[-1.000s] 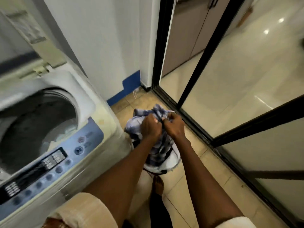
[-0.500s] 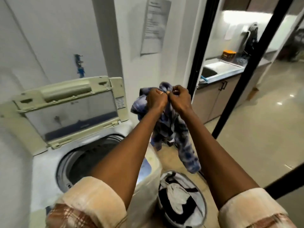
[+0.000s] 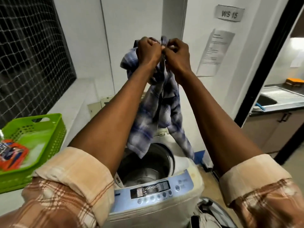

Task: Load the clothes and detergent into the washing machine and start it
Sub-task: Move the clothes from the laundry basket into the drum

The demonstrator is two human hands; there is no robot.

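Left hand (image 3: 148,51) and right hand (image 3: 176,54), knuckles touching, both grip the top of a blue plaid shirt (image 3: 158,116) hanging above the open drum of the washing machine (image 3: 153,199)

Soft cloth shirt (image 3: 158,102) — glossy plastic basket (image 3: 49,129)

Our blue-and-white plaid shirt (image 3: 162,102) hangs right over the open round drum mouth of the white top-loading washer (image 3: 148,163), which is otherwise unblocked; green plastic basket (image 3: 35,139) crowds the left.
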